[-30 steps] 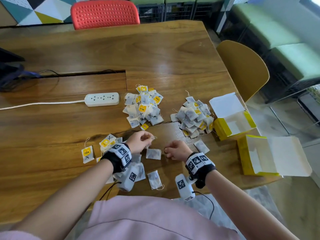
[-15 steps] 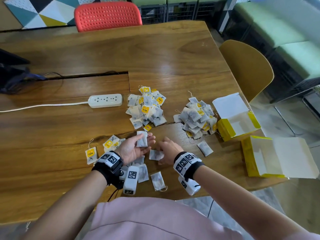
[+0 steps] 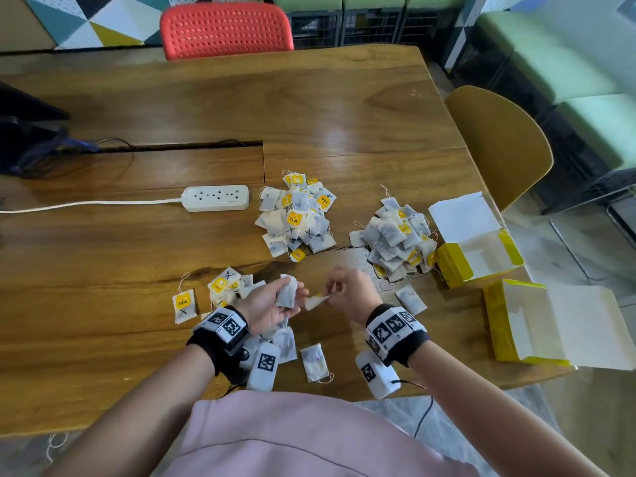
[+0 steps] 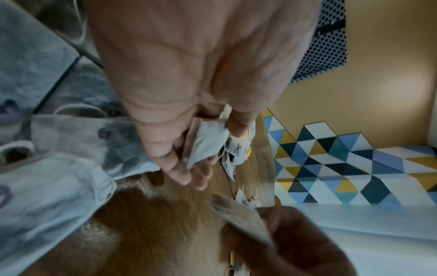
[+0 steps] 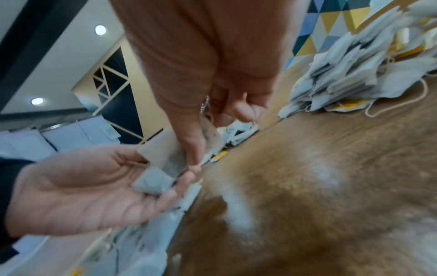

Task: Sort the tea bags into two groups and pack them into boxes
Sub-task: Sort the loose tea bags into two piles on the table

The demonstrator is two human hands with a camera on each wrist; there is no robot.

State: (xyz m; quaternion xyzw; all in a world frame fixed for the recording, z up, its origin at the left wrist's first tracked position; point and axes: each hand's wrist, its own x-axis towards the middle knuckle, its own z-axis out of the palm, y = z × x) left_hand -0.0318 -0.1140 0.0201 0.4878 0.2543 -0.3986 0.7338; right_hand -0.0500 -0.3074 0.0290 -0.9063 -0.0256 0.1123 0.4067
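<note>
Your left hand (image 3: 272, 306) is turned palm up over the near part of the bench (image 3: 103, 256), and a grey tea bag (image 3: 287, 291) lies across its fingers (image 4: 179, 168), pinned there by the thumb. Just beside it, your right hand (image 3: 351, 296) pinches a second tea bag (image 3: 316, 301) between thumb and forefinger, its free end pointing at the left palm; the two bags are close together but you cannot tell whether they touch.

Under and around your left wrist lies a loose scatter of unsorted bags (image 3: 227, 287), several showing yellow tags. One single bag (image 3: 315, 362) lies flat close to your body, and another (image 3: 411, 299) lies just right of your right hand.

Farther out on the bench sit two sorted heaps: the left pile (image 3: 297, 216), with many yellow tags facing up, and the right pile (image 3: 395, 241), mostly grey sides showing. The heaps are apart from each other.

Right of the right pile, an open yellow box (image 3: 476, 249) stands with its white lid flap raised; its side is just beside that pile. A second open yellow box (image 3: 509, 325) lies nearer you at the bench's right edge, its flap spread outward.

A white power strip (image 3: 216, 197) lies left of the left pile, its cord running off to the left.
</note>
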